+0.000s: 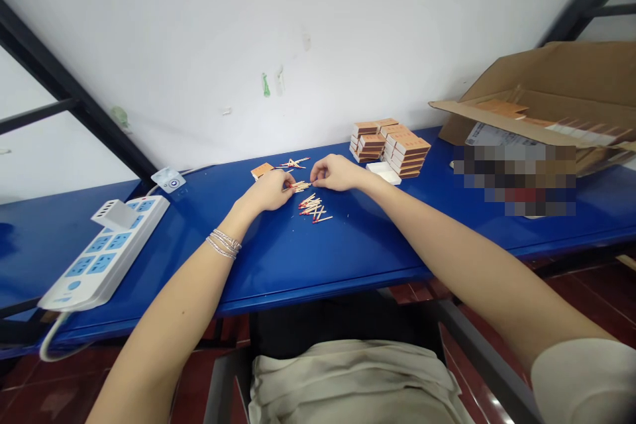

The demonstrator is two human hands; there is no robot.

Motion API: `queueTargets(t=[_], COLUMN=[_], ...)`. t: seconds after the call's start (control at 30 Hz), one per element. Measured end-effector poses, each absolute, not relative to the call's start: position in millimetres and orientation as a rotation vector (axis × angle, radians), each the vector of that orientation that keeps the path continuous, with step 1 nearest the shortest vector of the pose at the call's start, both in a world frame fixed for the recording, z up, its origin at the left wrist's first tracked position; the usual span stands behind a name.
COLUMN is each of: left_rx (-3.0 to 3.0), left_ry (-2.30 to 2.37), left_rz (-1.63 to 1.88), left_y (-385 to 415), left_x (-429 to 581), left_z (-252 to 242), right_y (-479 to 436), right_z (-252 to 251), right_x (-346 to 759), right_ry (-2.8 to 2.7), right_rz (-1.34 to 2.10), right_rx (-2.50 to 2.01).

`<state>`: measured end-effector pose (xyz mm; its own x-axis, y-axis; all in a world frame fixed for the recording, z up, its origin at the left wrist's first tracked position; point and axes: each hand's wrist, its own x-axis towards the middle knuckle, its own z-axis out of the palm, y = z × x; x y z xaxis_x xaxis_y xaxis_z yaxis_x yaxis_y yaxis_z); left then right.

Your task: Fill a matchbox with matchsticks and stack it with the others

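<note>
Left hand (271,191): fingers pinched on the red-headed end of a bunch of matches (301,186) at mid-table. Right hand (336,172): fingertips drawn together at the bunch's other end; cannot tell whether they grip or only touch. Three groups of matches in all: the bunch between the hands, a loose pile (312,207) just on the near side, a crossed scatter (295,163) beyond; sticks overlap too much for a count. Judged part-way: one group fairly aligned, two lying loose and askew, none seen boxed. Just beyond the left hand, one orange matchbox (261,170), partly hidden by it. Right of the right hand, one white tray (383,172), at the foot of the stacked matchboxes (392,144); several stacks, boxes well over ten, exact number hidden. Silvery bracelet (224,243) of several strands on the left wrist. Farther right, one cardboard carton (586,73), flaps up, more matchboxes inside, uncounted; part of its front pixelated. Far left, one power strip (106,255) with one white adapter (118,214) plugged in, one small white-and-blue device (169,180) behind. All on one blue table (303,258) against a white wall.
</note>
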<state>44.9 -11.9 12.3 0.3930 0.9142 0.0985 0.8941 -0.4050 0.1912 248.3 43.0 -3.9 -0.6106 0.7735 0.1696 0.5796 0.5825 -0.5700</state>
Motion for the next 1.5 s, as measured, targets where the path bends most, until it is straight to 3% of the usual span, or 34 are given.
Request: queueTargets(t=[0.33,0.7,0.93,1.17,1.5], left_rx=[2.519,2.509,2.524,2.497,2.527], left_ry=[1.623,1.671,1.647,1.646,1.622], left_rz=[0.303,0.284,0.296,0.316,0.294], left_y=[-12,-12,-11,-11,-11], left_x=[45,45,44,44,44], left_z=[13,14,12,12,14], right_y=[48,41,46,48,34], right_z=[-22,1,-14,-7,6], right_x=[235,250,242,246,246], right_ry=[-2.411,-2.540,-2.373,-2.407,-2.561], right_rz=[0.539,0.924,0.525,0.480,0.875], right_rx=[-1.063,-0.952,-1.116,-1.171,-0.901])
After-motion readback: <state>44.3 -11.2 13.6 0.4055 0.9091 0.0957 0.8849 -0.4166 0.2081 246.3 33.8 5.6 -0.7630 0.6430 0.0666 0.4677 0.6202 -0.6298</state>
